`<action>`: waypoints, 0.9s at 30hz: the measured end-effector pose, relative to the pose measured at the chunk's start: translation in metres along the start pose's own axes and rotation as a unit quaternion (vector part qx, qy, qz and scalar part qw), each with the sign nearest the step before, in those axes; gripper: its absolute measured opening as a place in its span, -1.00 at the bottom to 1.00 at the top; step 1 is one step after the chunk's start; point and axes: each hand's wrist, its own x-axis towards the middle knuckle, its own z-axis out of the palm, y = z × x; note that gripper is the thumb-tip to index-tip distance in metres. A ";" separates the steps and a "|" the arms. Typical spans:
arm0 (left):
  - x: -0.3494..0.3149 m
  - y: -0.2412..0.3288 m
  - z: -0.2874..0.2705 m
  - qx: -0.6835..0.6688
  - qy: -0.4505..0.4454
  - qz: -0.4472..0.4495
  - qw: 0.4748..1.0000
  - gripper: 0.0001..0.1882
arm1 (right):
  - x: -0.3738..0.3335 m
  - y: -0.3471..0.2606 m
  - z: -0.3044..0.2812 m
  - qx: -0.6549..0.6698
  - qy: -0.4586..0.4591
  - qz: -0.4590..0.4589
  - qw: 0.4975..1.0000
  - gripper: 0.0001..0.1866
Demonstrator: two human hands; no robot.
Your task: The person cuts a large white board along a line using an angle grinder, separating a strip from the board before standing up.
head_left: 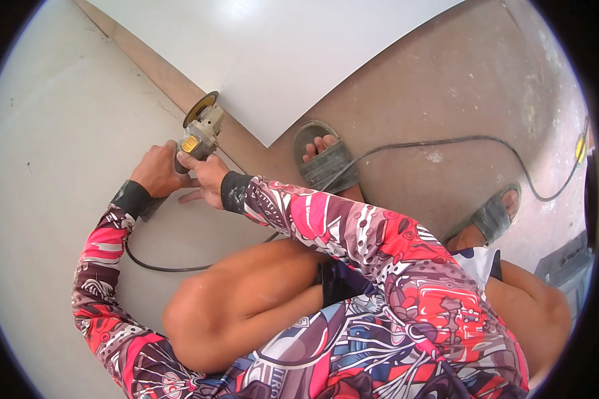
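Note:
A grey angle grinder with a yellow switch and a round disc lies low over the edge of a large white board. My left hand grips the grinder's rear body. My right hand rests on the grinder's side just below the yellow switch, fingers partly spread on the board. The disc sits at a brown wooden strip that runs diagonally between two white boards. I am squatting, my knee below the hands. Both arms wear patterned red and pink sleeves.
A second white board lies beyond the strip. The grinder's black cable loops under my left arm, and another stretch of cable crosses the concrete floor. My feet in grey sandals stand on the floor. A dark object sits at right.

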 end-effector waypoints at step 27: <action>0.003 0.003 -0.008 -0.011 0.025 0.025 0.999 -0.47 | 0.009 -0.002 0.002 -0.008 0.014 -0.040 0.999 -0.54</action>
